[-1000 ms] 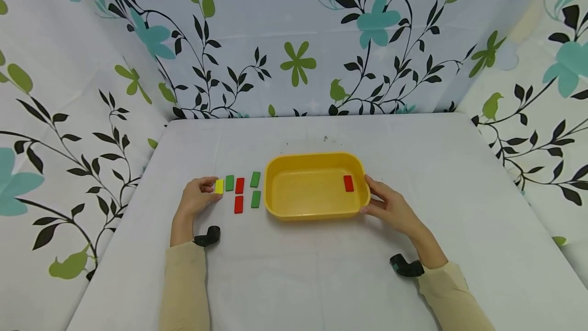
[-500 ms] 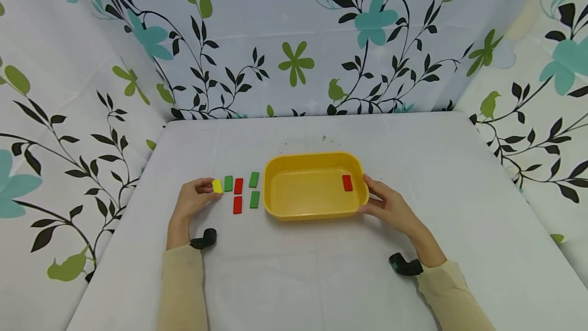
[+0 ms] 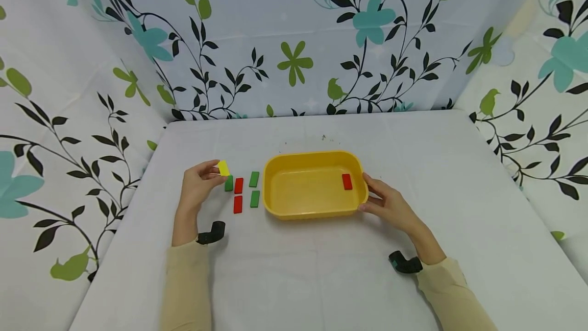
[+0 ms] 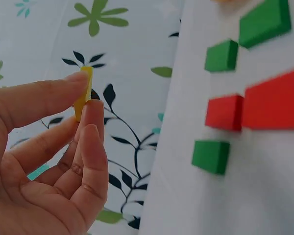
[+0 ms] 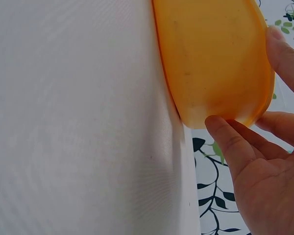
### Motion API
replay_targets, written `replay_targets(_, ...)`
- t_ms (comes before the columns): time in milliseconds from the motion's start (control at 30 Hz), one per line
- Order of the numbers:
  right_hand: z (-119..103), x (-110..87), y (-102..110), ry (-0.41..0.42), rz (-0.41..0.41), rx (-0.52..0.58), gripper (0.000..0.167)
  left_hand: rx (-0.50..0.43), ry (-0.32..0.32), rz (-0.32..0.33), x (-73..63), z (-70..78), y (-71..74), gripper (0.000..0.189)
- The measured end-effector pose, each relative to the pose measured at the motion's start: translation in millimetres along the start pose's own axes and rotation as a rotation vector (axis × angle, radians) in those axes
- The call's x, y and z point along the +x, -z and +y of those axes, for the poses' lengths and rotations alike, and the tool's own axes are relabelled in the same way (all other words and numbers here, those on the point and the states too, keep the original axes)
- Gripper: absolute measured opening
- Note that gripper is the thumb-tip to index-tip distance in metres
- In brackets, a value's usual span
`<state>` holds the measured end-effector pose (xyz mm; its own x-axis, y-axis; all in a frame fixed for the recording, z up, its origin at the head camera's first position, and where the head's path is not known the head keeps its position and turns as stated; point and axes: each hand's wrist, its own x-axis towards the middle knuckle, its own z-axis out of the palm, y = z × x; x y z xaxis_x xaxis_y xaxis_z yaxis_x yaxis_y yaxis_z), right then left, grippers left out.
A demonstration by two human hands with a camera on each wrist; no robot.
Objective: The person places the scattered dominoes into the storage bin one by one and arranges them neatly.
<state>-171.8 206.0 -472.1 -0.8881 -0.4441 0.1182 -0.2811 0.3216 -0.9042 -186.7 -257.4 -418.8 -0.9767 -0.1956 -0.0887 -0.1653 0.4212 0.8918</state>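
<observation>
In the left wrist view a small flat yellow block (image 4: pixel 84 93) is pinched between the thumb and fingertips of my left hand (image 3: pixel 197 185). It is up off the table and overlaps the top of the leftmost green block (image 3: pixel 228 184) in the head view. To its right lie two red blocks (image 3: pixel 238 185), one nearer than the other, and two more green blocks (image 3: pixel 254 199). A shallow yellow tray (image 3: pixel 303 212) stands right of these, with one red block (image 3: pixel 347 182) inside. Thumb and fairly straight fingers of my right hand (image 3: pixel 388 204) rest against the tray's right end.
A white cloth covers the table (image 3: pixel 294 275), and a leaf-patterned curtain (image 3: pixel 294 19) hangs behind and along both sides. Dark camera mounts (image 3: pixel 211 233) sit at both wrists. Small dark specks (image 3: pixel 323 138) show on the cloth behind the tray.
My left hand has lifted the yellow block from beside the leftmost green block and moved it up and slightly right. The right hand and tray have stayed in place.
</observation>
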Motion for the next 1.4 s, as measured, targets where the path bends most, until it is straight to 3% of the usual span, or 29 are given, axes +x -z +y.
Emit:
replay_targets(200, 3, -0.2, -1, -0.003, 0.001, -0.001, 0.083, -0.073, -0.077, -0.041, -3.4, 42.4, -31.6, 0.052)
replay_targets(367, 2, 0.5, -1, 0.005, 0.006, -0.011, 0.083, -0.124, -0.158, -0.116, -6.4, 74.2, -66.4, 0.051)
replay_targets(667, -1, 0.7, 1, -0.012, -0.008, 0.005, 0.084, -0.063, -0.135, -0.254, -5.3, 104.9, -135.4, 0.048)
replay_targets(833, 0, 1.0, 2, -0.01, -0.012, 0.001, 0.084, -0.02, -0.116, -0.295, -1.5, 109.4, -166.7, 0.048)
replay_targets(1067, -2, 1.2, 2, -0.025, -0.014, -0.012, 0.084, 0.02, -0.094, -0.308, 4.0, 102.5, -202.4, 0.05)
replay_targets(1400, -2, 0.9, 1, -0.025, -0.012, -0.016, 0.084, 0.18, -0.122, -0.282, 1.7, 91.0, -235.6, 0.048)
